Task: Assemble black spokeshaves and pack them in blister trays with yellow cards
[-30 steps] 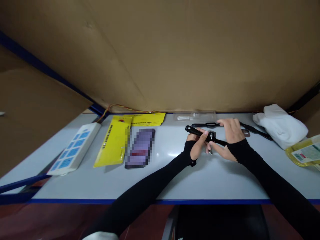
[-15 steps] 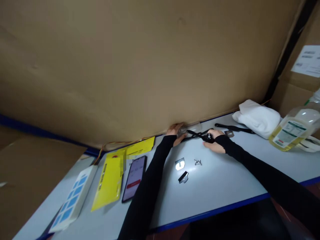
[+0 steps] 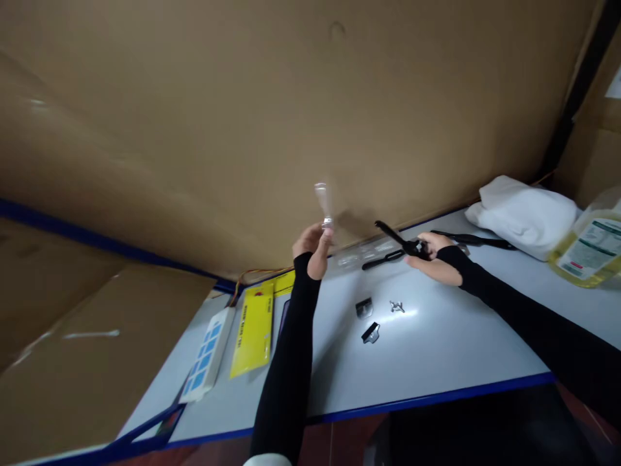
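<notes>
My left hand is raised in front of the cardboard wall, closed on a clear plastic piece that stands up from the fingers; it is blurred. My right hand is closed around a black long-handled part, its narrow end pointing up and left. Under that end, a black slotted handle lies on the table beside clear plastic packaging. Closer to me are a small metal plate, several silver wing-shaped screws and a black-and-metal scraper-like head.
Another black handle lies by a white cloth and a bottle of yellow liquid. At left are a yellow packet, a power strip and a phone partly behind my left sleeve. Cardboard walls the table's back.
My left hand has lifted off the table's back with the clear plastic piece. My right hand has kept the black part and tilted its end up. The view has shifted.
</notes>
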`<state>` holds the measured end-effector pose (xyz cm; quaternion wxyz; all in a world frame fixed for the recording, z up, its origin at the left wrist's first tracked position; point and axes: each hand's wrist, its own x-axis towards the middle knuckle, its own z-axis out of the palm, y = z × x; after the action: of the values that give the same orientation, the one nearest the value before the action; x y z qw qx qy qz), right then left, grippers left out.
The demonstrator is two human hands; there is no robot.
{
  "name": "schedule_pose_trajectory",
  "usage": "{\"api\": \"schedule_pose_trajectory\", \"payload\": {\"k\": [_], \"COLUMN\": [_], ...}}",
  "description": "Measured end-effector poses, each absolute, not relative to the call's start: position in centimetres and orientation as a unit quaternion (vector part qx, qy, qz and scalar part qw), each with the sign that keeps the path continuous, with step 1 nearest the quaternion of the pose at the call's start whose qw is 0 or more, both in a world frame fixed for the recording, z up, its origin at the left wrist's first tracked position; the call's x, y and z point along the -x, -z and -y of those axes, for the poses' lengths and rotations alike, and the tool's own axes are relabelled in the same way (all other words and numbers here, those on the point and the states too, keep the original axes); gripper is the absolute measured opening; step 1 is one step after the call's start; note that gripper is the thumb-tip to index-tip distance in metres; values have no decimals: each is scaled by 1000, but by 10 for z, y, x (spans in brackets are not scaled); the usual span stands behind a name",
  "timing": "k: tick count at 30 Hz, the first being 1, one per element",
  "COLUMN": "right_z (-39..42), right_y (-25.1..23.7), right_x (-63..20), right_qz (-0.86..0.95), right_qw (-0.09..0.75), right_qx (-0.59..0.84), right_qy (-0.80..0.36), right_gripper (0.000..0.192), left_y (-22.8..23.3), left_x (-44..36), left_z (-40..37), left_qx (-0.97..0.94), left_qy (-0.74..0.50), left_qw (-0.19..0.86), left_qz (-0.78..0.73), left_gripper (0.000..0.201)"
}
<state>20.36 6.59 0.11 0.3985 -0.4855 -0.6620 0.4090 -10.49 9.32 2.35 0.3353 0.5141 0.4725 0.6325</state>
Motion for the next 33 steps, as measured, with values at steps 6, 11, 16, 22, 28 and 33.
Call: {"api": "schedule_pose_trajectory", "payload": {"k": [6,11,16,22,28,33], "right_z": [-58,-50,-48,-42,-40,-35], "right_y": [-19,-14,-10,-9,-5,-4], "right_x": [-208,-206,-207,-198,-195,-192], "right_qz": [568,653,706,701,655,653], "right_qw": [395,374,343,362,402,422], "right_qx": [420,405,478,473,450,415], "right_qy": [-588,-520,-395,-392,-454,-472], "right_gripper": [34,39,29,30,39,39], "left_y": [-2,11,29,32,25,20], "left_x": [53,17,8,-1,-6,-12], "left_z": [-32,-9,-5,2,5,10], "left_qx": [-340,-281,-291,-269,-260,-253], "left_qy": [-668,-585,-570,-586,-577,-596], "left_qw": [538,690,673,677,696,692], "left_qz": [-386,-322,-371,-354,-340,-319], "left_gripper": [56,60,47,46,50,51]}}
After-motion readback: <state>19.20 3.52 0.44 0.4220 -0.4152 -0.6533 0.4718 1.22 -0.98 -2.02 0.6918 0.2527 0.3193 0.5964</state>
